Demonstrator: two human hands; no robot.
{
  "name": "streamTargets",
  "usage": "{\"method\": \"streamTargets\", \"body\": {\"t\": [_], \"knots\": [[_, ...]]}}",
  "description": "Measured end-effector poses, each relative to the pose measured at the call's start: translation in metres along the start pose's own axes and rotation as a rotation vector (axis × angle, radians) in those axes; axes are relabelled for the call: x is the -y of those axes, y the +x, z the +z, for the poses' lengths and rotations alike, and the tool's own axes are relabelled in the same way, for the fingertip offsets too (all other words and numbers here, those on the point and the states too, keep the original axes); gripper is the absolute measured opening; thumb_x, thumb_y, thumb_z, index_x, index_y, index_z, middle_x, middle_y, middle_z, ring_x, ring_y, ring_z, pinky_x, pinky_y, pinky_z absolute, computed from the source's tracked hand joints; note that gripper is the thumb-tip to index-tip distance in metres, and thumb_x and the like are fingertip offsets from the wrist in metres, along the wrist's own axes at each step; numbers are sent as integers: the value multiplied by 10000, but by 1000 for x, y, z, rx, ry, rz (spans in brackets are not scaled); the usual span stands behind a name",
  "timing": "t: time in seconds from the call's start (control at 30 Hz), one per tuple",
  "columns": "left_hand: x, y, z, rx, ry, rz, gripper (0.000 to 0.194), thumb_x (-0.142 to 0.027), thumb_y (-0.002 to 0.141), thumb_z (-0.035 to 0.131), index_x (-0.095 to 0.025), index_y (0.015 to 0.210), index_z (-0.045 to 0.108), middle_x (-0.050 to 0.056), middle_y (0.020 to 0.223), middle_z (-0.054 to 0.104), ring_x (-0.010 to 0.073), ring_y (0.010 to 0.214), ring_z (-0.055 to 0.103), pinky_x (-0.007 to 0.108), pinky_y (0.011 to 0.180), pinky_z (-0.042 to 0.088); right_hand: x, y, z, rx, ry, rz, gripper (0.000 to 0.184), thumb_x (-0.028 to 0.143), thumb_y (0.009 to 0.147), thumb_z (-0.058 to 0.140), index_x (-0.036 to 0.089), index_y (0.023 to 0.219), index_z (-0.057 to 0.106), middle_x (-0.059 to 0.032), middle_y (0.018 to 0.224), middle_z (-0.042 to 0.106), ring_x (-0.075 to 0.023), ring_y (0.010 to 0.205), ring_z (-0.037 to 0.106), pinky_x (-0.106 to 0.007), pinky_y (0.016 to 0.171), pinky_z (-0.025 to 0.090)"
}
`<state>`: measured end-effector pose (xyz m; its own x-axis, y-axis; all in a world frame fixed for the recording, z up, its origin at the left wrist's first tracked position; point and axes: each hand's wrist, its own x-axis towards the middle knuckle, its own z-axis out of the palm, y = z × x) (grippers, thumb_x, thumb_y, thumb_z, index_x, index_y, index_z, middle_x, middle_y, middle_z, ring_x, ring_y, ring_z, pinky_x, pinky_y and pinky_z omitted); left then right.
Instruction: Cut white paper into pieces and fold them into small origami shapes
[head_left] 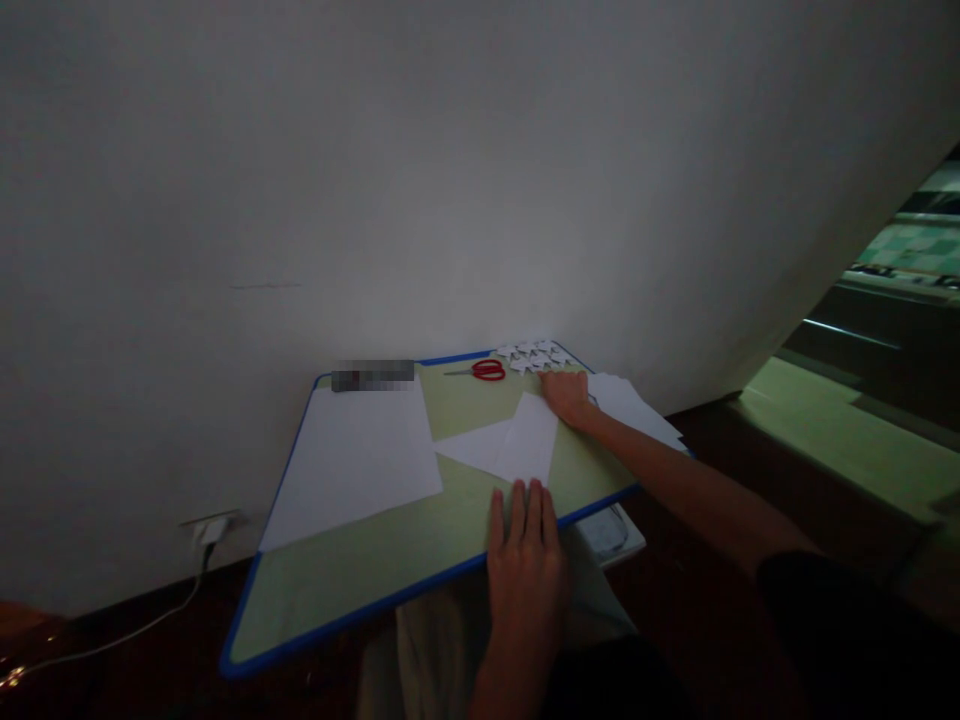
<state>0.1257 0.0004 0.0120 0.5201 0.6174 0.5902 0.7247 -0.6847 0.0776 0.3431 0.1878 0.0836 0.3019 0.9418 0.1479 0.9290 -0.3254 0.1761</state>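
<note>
A folded sheet of white paper (525, 440) lies on the pale green tabletop, one pointed flap reaching left. My left hand (527, 545) rests palm down at the table's near edge, fingers stretched out and touching the paper's lower end. My right hand (568, 400) is beside the paper's upper right corner, close to several small white paper cut-outs (534, 355). Its fingers look drawn together; what they hold, if anything, is hidden. Left of the cut-outs lie red-handled scissors (487, 371), blades pointing left.
A large white sheet (360, 450) covers the table's left part, with a blurred-out item (373, 376) at its top. More white sheets (634, 408) are stacked at the right. The blue-edged table (337, 590) stands against a grey wall. A plugged-in charger (211, 530) with its cable is at lower left.
</note>
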Motion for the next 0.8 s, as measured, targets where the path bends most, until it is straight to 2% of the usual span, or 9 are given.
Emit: {"method": "streamTargets", "body": {"t": [0.17, 0.27, 0.37, 0.4, 0.5, 0.57, 0.67, 0.73, 0.8], "knots": [[-2, 1, -1, -3, -42, -45, 491, -213, 942, 599, -88, 1415, 637, 150, 1518, 615, 350, 1434, 558, 606, 1213, 420, -2, 3, -8, -50, 103, -80, 384, 374, 1010, 679, 181, 1338, 627, -110, 1344, 657, -261, 1132, 688, -480, 943, 606], [1, 1, -10, 17, -76, -40, 470, -153, 936, 580, -105, 1401, 632, 125, 1502, 639, 319, 1433, 560, 585, 1226, 417, -8, -10, -14, -108, 194, -183, 382, 376, 1011, 677, 183, 1337, 627, -108, 1344, 657, -260, 1129, 689, -480, 942, 606], [8, -1, -18, -3, -93, 27, 400, -71, 939, 549, -130, 1318, 663, 100, 1430, 696, 295, 1382, 605, 557, 1206, 443, -23, -43, -15, -143, 306, -398, 309, 366, 1034, 641, 174, 1275, 660, -101, 1302, 683, -255, 1154, 679, -484, 992, 575], [10, -2, -19, -25, -91, 53, 386, -51, 942, 543, -141, 1296, 669, 95, 1386, 721, 294, 1345, 631, 561, 1187, 456, -30, -59, -15, -139, 344, -487, 256, 337, 1070, 575, 181, 1243, 683, -103, 1281, 701, -232, 1196, 658, -444, 1050, 537], [13, -1, -20, -101, -84, 131, 382, -16, 965, 523, -155, 1291, 664, 92, 1206, 780, 283, 1159, 713, 563, 1081, 513, -56, -108, -11, -109, 429, -706, 249, 347, 1076, 560, 240, 1249, 704, -75, 1297, 716, -209, 1249, 632, -405, 1098, 480], [11, 3, -21, -133, -109, 193, 316, -36, 990, 519, -156, 1229, 688, 82, 1049, 786, 257, 990, 734, 540, 1002, 546, -75, -136, -10, -106, 476, -783, 294, 372, 1081, 541, 262, 1318, 676, -75, 1321, 711, -223, 1245, 636, -429, 1065, 488], [8, 18, -29, -169, -189, 272, 233, -79, 1012, 520, -161, 1095, 721, 67, 902, 755, 229, 824, 705, 472, 861, 591, -105, -158, -15, -207, 586, -820, 307, 344, 1097, 491, 243, 1327, 667, -95, 1293, 725, -258, 1209, 652, -487, 1023, 484], [8, 35, -42, -197, -302, 225, 268, -68, 1009, 514, -161, 1152, 720, 82, 933, 754, 213, 817, 701, 373, 748, 602, -125, -163, -27, -320, 621, -772, 299, 321, 1090, 505, 241, 1340, 651, -98, 1276, 724, -264, 1191, 652, -488, 1004, 485], [13, 57, -62, -269, -531, -17, 239, -94, 993, 573, -186, 1149, 729, 68, 946, 743, 184, 833, 719, 323, 762, 611, -142, -163, -46, -495, 634, -715, 291, 303, 1084, 510, 248, 1333, 650, -96, 1241, 726, -272, 1147, 657, -488, 977, 487]]}}
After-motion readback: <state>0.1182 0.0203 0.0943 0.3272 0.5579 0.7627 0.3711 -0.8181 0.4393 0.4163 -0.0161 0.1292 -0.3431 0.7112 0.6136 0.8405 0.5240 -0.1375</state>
